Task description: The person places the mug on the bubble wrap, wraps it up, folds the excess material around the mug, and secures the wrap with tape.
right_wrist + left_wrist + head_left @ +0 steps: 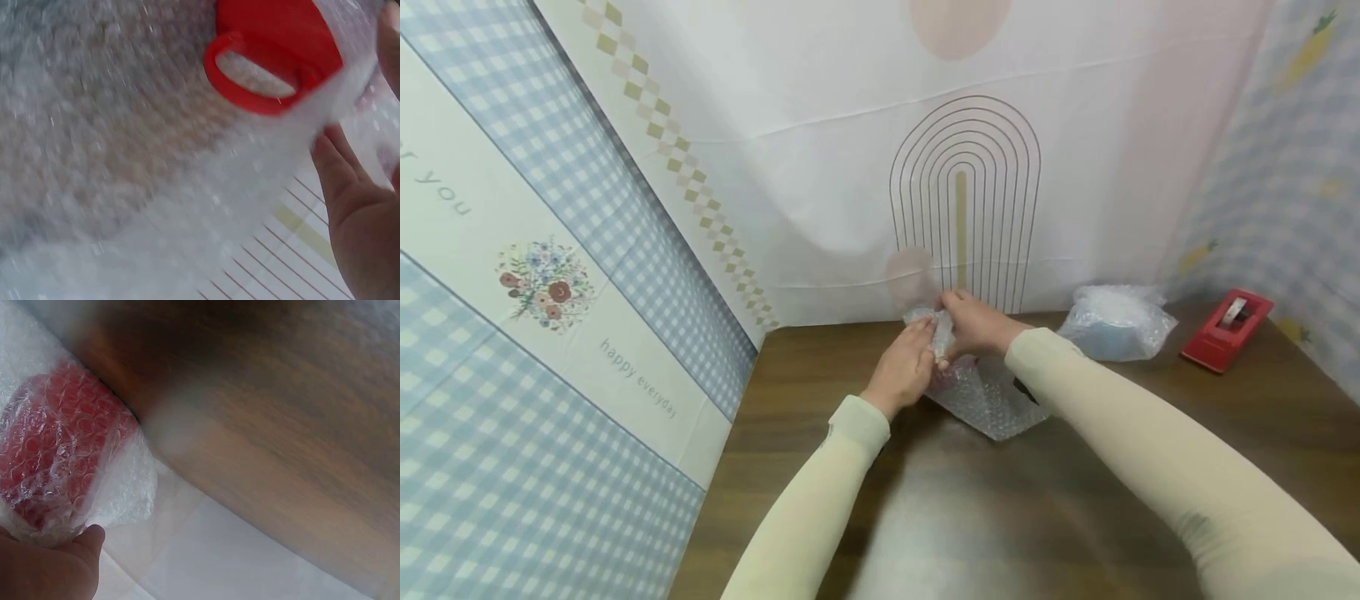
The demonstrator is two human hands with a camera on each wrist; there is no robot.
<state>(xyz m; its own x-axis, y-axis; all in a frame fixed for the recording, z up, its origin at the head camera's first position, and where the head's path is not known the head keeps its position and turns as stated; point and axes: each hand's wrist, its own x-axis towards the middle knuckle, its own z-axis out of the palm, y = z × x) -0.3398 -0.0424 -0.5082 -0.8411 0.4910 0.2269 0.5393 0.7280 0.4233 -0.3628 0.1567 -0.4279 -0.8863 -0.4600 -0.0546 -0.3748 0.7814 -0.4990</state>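
Observation:
A red mug (pixel 281 37) with a loop handle lies partly inside a sheet of bubble wrap (pixel 992 408) at the back of the table. In the left wrist view the red mug (pixel 69 434) shows through a layer of wrap. My left hand (pixel 901 367) holds the wrapped side, its thumb against the plastic. On the other side, my right hand (pixel 977 327) grips the upper edge of the wrap between thumb and fingers. The handle is uncovered in the right wrist view. From the head, the hands hide most of the mug.
A bubble-wrapped bundle (pixel 1116 321) with something light blue inside sits at the back right. Beside it stands a red tape dispenser (pixel 1227 329). A printed cloth (pixel 835 167) hangs directly behind the brown wooden table (pixel 955 517).

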